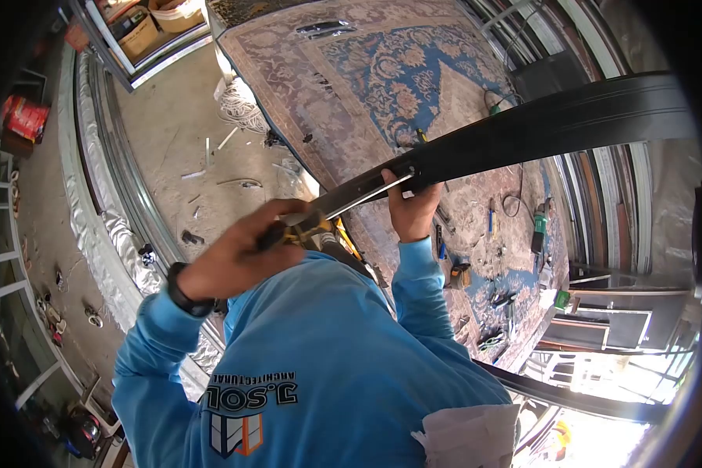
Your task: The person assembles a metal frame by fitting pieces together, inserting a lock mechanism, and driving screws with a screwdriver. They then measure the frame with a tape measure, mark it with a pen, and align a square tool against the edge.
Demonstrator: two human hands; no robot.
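Note:
A long dark metal profile (pixel 554 129) runs from the middle of the view to the upper right. My left hand (pixel 246 253), with a dark band on its wrist, is closed round the black and yellow handle (pixel 308 228) of a screwdriver-like tool. The tool's thin bright shaft (pixel 366 196) lies along the profile's near end and reaches an opening in it. Beneath the profile, my right hand (pixel 413 209) grips its edge, thumb up beside the shaft's far end. The left fingertips are partly blurred.
A patterned rug (pixel 351 86) covers a work surface, with a green power tool (pixel 539 226), a blue pen-like item (pixel 491 221) and several hand tools on it. Long profiles (pixel 600 195) stand at the right. White cord (pixel 242 109) hangs near the rug's left edge. Scraps lie on the floor.

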